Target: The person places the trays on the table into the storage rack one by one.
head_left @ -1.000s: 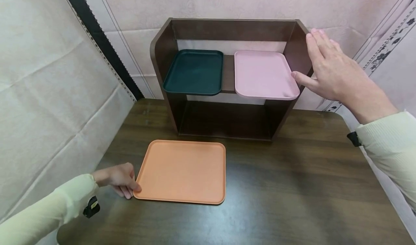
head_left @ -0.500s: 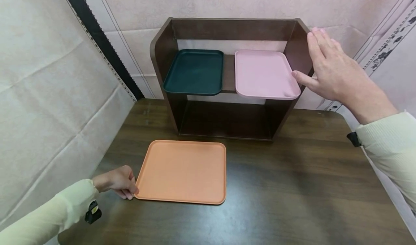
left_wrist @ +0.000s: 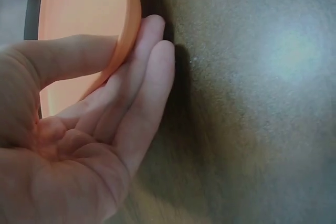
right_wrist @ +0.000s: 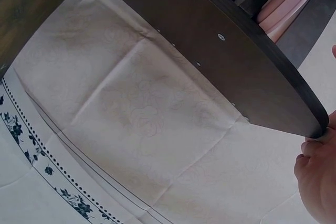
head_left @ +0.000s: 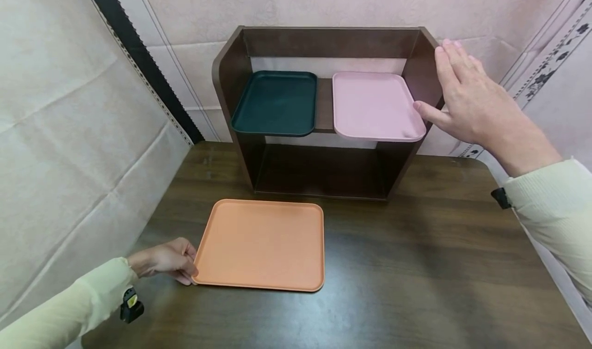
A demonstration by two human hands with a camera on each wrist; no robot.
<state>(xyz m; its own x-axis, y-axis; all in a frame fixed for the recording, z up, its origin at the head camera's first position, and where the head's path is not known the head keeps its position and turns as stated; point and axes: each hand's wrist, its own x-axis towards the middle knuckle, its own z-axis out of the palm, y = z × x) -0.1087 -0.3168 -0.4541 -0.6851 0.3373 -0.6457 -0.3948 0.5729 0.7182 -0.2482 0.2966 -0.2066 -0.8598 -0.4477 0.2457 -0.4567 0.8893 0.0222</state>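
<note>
My left hand (head_left: 171, 259) pinches the near left corner of an orange tray (head_left: 261, 243) on the table. In the left wrist view the thumb lies over the rim of the tray (left_wrist: 86, 6), with fingers beneath it. At the right side of a dark brown two-level shelf (head_left: 330, 41), my right hand (head_left: 476, 99) rests on the side panel with straight fingers, its thumb at the front edge beside a pink tray (head_left: 376, 105). The right wrist view shows the panel (right_wrist: 226, 51) from outside; only part of the hand (right_wrist: 317, 174) appears there.
A dark green tray (head_left: 277, 102) lies on the upper level, left of the pink one. Both overhang its front edge slightly. Below is the lower level (head_left: 321, 171). The wooden table (head_left: 416, 267) extends rightward and forward. Pale cloth (head_left: 74, 112) hangs behind and at the sides.
The orange tray has shifted very slightly to the right. My left hand has turned a little at its corner. The right hand, the shelf and its trays stay in place.
</note>
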